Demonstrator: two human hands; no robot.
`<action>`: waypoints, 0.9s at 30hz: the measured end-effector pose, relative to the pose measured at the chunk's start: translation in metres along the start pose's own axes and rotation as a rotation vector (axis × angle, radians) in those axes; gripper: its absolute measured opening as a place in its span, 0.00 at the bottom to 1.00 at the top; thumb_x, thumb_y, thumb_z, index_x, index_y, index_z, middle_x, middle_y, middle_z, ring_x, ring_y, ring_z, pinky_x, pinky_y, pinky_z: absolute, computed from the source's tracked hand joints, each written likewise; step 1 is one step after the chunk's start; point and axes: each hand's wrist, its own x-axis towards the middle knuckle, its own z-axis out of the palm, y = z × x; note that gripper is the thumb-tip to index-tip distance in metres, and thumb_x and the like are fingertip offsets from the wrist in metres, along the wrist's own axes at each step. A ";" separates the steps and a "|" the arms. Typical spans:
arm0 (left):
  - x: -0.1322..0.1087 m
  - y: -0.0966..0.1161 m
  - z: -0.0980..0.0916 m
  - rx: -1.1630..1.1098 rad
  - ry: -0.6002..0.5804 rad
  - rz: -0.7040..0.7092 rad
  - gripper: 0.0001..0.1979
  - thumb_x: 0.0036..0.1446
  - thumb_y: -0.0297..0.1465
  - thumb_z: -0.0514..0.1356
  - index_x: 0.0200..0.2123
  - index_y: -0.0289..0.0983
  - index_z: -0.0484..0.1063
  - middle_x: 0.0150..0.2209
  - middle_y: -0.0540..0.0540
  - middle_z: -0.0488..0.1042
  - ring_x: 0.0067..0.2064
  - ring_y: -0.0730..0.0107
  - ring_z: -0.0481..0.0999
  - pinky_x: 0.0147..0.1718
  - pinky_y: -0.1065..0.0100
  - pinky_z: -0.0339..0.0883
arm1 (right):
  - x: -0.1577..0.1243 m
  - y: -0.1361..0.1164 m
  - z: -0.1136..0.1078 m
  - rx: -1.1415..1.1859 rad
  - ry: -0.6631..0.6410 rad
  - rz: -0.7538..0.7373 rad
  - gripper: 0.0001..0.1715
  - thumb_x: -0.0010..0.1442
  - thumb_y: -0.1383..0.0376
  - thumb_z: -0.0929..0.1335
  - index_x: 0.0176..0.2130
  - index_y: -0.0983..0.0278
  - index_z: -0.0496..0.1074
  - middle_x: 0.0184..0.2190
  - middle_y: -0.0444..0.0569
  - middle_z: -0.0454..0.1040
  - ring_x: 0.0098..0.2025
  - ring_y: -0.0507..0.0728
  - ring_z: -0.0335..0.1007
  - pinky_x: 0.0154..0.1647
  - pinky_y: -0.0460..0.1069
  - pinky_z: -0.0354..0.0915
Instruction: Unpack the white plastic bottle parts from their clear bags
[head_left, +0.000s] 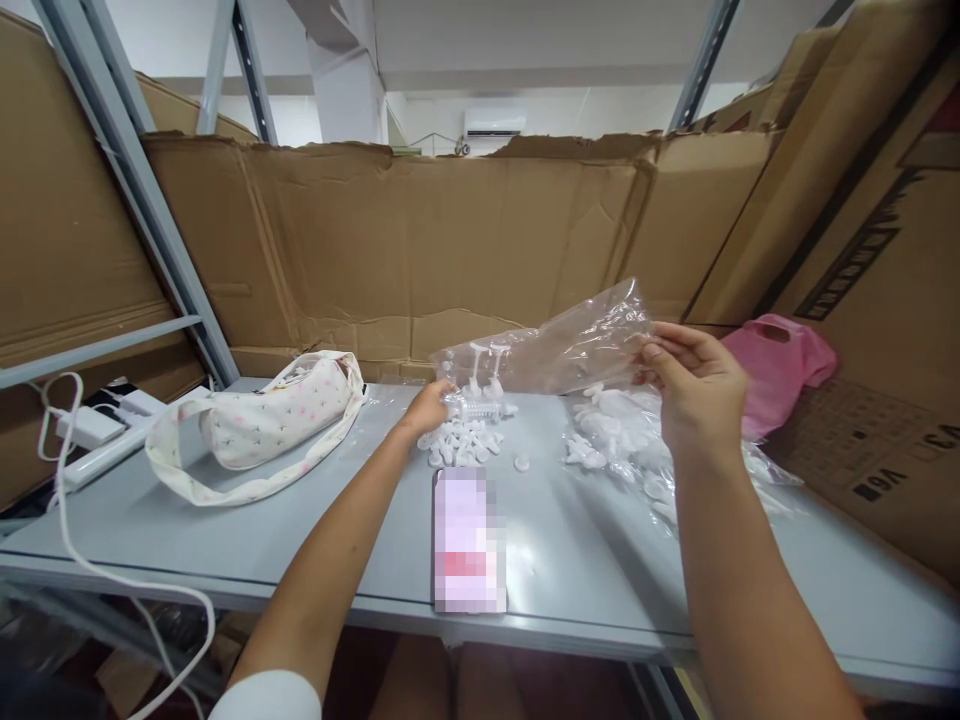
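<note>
A long clear plastic bag [577, 345] stretches between my two hands above the table. At its right end my right hand [694, 375] pinches the plastic between thumb and fingers. My left hand [431, 408] is closed on the bag's left end, its fingertips partly hidden. White plastic parts [484, 370] with thin stems show through or just behind the film near my left hand. Below that hand lies a pile of small white plastic pieces [461, 440], with one round white piece [521, 463] apart to the right.
A phone [465, 540] lies at the table's front edge. Bagged white parts [622, 440] and a pink bag [776, 370] are on the right. A patterned shoulder bag [277, 420], power strip [135, 435] and white cable [67, 530] occupy the left. Cardboard [450, 240] walls the back.
</note>
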 end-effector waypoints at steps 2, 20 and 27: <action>-0.008 0.013 -0.004 -0.155 0.069 0.004 0.13 0.48 0.27 0.58 0.40 0.39 0.71 0.46 0.45 0.72 0.48 0.63 0.69 0.49 0.62 0.61 | 0.000 0.002 -0.001 0.037 -0.031 0.091 0.23 0.39 0.66 0.75 0.39 0.65 0.73 0.32 0.49 0.77 0.25 0.52 0.72 0.18 0.44 0.60; -0.067 0.044 -0.004 -0.414 -0.429 -0.311 0.17 0.47 0.40 0.64 0.36 0.37 0.68 0.36 0.42 0.75 0.31 0.68 0.77 0.29 0.71 0.67 | -0.051 0.045 0.033 -0.127 -0.736 0.595 0.28 0.45 0.62 0.72 0.47 0.63 0.69 0.40 0.52 0.76 0.28 0.50 0.69 0.20 0.44 0.57; -0.065 0.042 0.005 -0.440 -0.140 -0.256 0.14 0.49 0.38 0.62 0.32 0.37 0.61 0.31 0.44 0.75 0.28 0.70 0.76 0.24 0.72 0.66 | -0.060 0.059 0.030 -0.253 -0.621 0.660 0.20 0.46 0.52 0.71 0.32 0.65 0.70 0.28 0.48 0.73 0.25 0.51 0.69 0.20 0.45 0.56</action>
